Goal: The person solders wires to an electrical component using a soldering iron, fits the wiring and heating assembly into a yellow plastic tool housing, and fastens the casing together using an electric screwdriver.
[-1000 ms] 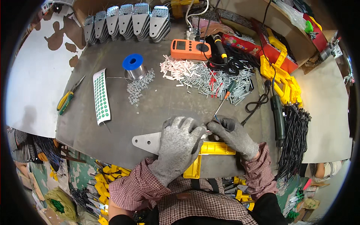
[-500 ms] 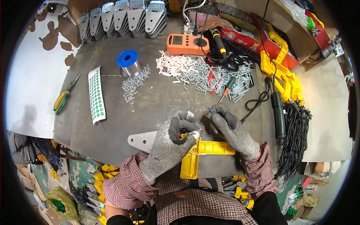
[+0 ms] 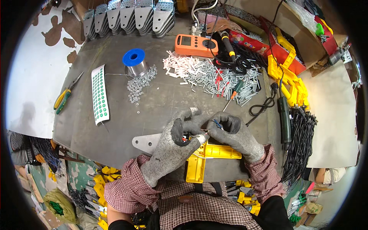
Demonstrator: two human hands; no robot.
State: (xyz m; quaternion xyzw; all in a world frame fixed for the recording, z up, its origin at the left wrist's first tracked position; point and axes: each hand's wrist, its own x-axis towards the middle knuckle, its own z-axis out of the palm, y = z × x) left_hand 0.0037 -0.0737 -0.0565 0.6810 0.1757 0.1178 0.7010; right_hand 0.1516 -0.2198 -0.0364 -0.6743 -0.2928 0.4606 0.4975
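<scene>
Both hands wear grey gloves with darker palms. Thumb and finger of my left hand [image 3: 168, 138] pinch a thin wire, its red part showing beside the fingertips. My right hand [image 3: 239, 136] is closed in a pinch close beside it, with a thin blue wire [image 3: 218, 124] sticking out between its fingers. The fingertips of both hands nearly meet at the wire end. Below them on the table lies a yellow plastic handle housing [image 3: 196, 168], open side up, with a white wire running across it. A grey metal plate with holes [image 3: 147, 143] reaches out from under my left hand.
Farther off are a solder spool [image 3: 135, 63], small nuts [image 3: 140, 86], a green-dotted sticker sheet [image 3: 100, 94], pliers [image 3: 67, 95], an orange meter [image 3: 196, 45], screws [image 3: 226, 82] and a screwdriver [image 3: 236, 90]. Black cables [image 3: 299, 145] hang at the right edge; stacked metal plates [image 3: 163, 21] stand behind.
My right hand has moved left and slightly down, bringing its fingertips to the wire end at my left fingertips. My left hand has hardly moved.
</scene>
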